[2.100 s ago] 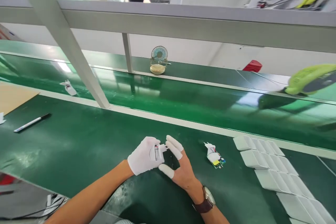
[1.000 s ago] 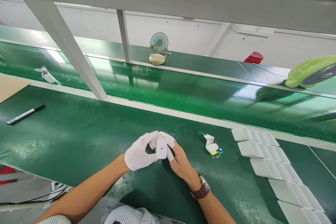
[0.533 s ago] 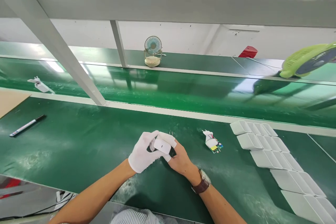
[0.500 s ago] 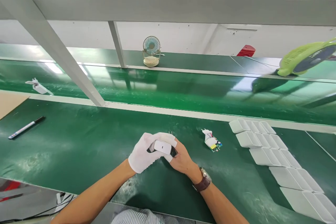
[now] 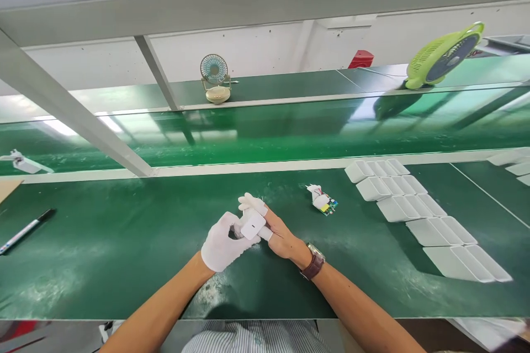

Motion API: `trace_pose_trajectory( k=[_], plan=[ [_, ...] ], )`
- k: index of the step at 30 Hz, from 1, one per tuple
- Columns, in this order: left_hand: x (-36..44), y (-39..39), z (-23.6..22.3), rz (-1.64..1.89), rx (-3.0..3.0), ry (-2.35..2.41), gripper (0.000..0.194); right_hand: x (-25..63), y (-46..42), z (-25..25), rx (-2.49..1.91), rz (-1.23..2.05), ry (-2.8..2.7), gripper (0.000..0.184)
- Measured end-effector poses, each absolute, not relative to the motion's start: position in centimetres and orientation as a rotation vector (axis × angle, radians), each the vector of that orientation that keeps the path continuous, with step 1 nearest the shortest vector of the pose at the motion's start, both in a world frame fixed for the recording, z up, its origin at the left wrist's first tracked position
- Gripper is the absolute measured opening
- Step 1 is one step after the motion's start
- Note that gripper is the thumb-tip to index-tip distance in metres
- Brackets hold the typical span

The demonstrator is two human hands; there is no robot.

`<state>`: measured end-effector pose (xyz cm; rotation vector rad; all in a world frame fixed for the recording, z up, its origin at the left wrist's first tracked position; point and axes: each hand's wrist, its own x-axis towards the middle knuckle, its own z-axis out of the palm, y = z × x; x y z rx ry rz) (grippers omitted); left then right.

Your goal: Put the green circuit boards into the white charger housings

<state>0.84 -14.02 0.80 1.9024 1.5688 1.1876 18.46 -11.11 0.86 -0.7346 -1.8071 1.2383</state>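
One white charger housing [image 5: 252,224] is above the desk [image 5: 124,253], pinched by the left grip [image 5: 226,242] and loosely cupped by the right grip [image 5: 276,230], probably light, stiff and slick, so best held by its sides.

Bright, reflected glare, lower right corner seemingly blurred

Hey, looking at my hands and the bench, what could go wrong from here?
The white casing is between the left hand and the right hand, above the green bench; if the grip loosens, it might drop.

The circuit board lies uncovered beyond the right hand; a careless reach could knock it.
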Motion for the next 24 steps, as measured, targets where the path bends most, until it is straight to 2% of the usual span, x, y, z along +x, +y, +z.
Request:
trace_pose_trajectory(
  k=[7, 24],
  plan=[
    [0.59, -14.09, 0.35, 1.248, 1.979, 1.513, 0.041, 17.88, -11.37, 1.07, -0.676, 1.409, -1.585, 0.051],
    [0.24, -13.93, -0.31, 1.100, 2.104, 1.372, 0.040, 17.85, -11.12, 0.98, -0.733, 1.569, -1.447, 0.052]
  ],
)
